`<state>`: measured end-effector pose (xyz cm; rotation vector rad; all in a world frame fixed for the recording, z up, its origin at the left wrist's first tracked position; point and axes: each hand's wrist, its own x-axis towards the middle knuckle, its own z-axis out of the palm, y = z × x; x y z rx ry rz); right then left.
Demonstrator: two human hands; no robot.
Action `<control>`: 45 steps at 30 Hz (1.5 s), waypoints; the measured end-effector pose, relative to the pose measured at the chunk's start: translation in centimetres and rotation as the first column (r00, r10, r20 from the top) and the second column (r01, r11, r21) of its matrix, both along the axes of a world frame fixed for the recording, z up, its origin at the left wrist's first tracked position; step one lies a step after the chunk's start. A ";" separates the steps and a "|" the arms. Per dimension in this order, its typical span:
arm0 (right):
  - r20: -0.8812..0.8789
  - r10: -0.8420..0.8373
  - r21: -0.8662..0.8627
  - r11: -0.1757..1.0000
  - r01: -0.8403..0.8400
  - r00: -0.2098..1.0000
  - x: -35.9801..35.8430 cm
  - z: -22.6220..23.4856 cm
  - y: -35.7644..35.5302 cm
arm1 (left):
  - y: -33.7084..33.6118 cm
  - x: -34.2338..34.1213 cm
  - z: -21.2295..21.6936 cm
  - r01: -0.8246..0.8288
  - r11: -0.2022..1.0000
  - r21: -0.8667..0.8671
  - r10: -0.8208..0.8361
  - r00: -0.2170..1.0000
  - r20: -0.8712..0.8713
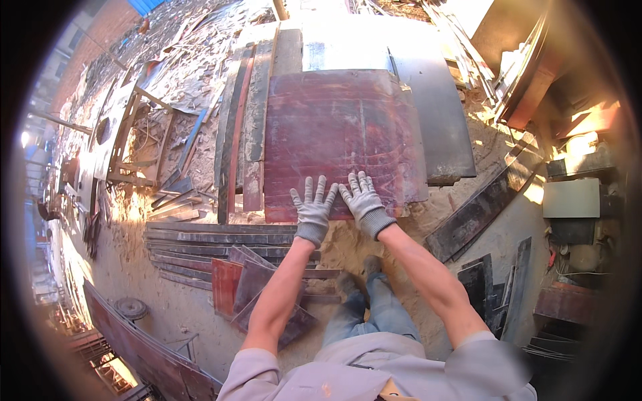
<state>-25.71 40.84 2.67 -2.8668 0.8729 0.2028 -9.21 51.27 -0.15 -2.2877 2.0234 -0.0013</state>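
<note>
A large reddish-brown board [334, 127], scuffed and dusty, lies flat in front of me on top of other boards. Both my hands wear grey-white knit gloves. My left hand [312, 207] rests palm down near the board's near edge, its fingers spread and pointing away from me. Close beside it on the right, my right hand [365, 200] lies on the same edge, also with fingers outstretched. The two hands nearly meet at the index fingers. Neither holds anything. Under the red board, a dark grey panel [445, 120] sticks out to the right.
Long narrow planks [234, 134] lie along the board's left side. Stacked dark strips [200, 244] and small red panels [227, 284] are on the sandy ground at my left. A long dark plank [485, 204] slants at the right. Further left stands a wooden frame [137, 140].
</note>
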 end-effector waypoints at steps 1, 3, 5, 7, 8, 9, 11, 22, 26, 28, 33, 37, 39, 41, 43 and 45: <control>-0.026 0.004 0.036 0.999 -0.003 1.000 0.3 0.2 -0.7 | -0.7 0.2 0.3 -0.007 1.000 0.006 0.007 1.000 -0.008; -0.018 0.003 0.049 0.999 -0.003 1.000 0.9 0.7 -2.2 | -2.4 0.7 1.3 -0.040 0.993 0.110 0.052 0.993 -0.110; -0.036 0.007 0.069 0.998 -0.004 0.999 1.4 1.2 -3.5 | -4.1 1.1 2.8 -0.034 0.988 0.150 0.042 0.998 -0.052; -0.070 0.014 0.065 0.998 -0.010 0.997 1.7 1.8 -4.5 | -5.1 1.5 4.5 -0.022 0.975 0.220 0.023 1.000 -0.001; -0.065 0.019 0.043 0.999 -0.016 0.998 1.8 2.1 -4.8 | -5.3 1.7 5.2 -0.020 0.959 0.283 0.037 0.998 -0.053; -0.075 0.021 0.066 0.998 -0.016 0.997 1.8 2.3 -4.9 | -5.2 1.8 5.8 -0.002 0.954 0.299 0.033 0.995 -0.097; -0.091 0.024 0.094 0.995 -0.015 0.996 1.9 2.8 -5.0 | -4.8 2.0 6.6 0.048 0.959 0.278 -0.005 0.988 -0.154; -0.081 0.031 0.080 0.996 -0.024 0.996 4.3 3.6 -10.4 | -9.3 4.5 5.8 0.076 0.982 0.174 -0.048 0.986 -0.160; -0.066 0.022 0.089 0.996 -0.016 0.998 5.3 3.9 -13.0 | -11.8 5.7 6.1 0.069 0.984 0.164 -0.039 0.983 -0.180; -0.095 0.033 0.074 0.997 -0.026 0.995 6.1 4.1 -14.5 | -13.0 6.2 6.1 0.065 0.985 0.162 -0.033 0.980 -0.194; -0.102 0.034 0.097 0.995 -0.024 0.994 8.0 4.4 -18.7 | -17.0 8.1 5.9 0.060 0.988 0.140 -0.031 0.979 -0.200; -0.093 0.035 0.061 0.998 -0.030 0.995 9.8 4.2 -22.9 | -21.2 10.0 5.8 0.058 0.991 0.124 -0.030 0.976 -0.214; -0.072 0.042 0.027 0.999 -0.040 0.997 10.7 4.0 -25.1 | -23.4 11.0 5.8 0.057 0.993 0.105 -0.035 0.978 -0.206; -0.085 0.041 0.005 0.999 -0.041 0.996 11.6 3.9 -27.1 | -25.4 11.8 5.9 0.063 0.993 0.095 -0.043 0.978 -0.205; -0.061 0.044 -0.011 0.999 -0.045 0.997 12.6 4.0 -29.2 | -27.5 12.7 6.0 0.067 0.996 0.064 -0.053 0.978 -0.201; -0.106 0.037 0.010 0.999 -0.036 0.994 13.4 4.2 -31.1 | -29.4 13.5 6.1 0.057 0.993 0.099 -0.036 0.978 -0.203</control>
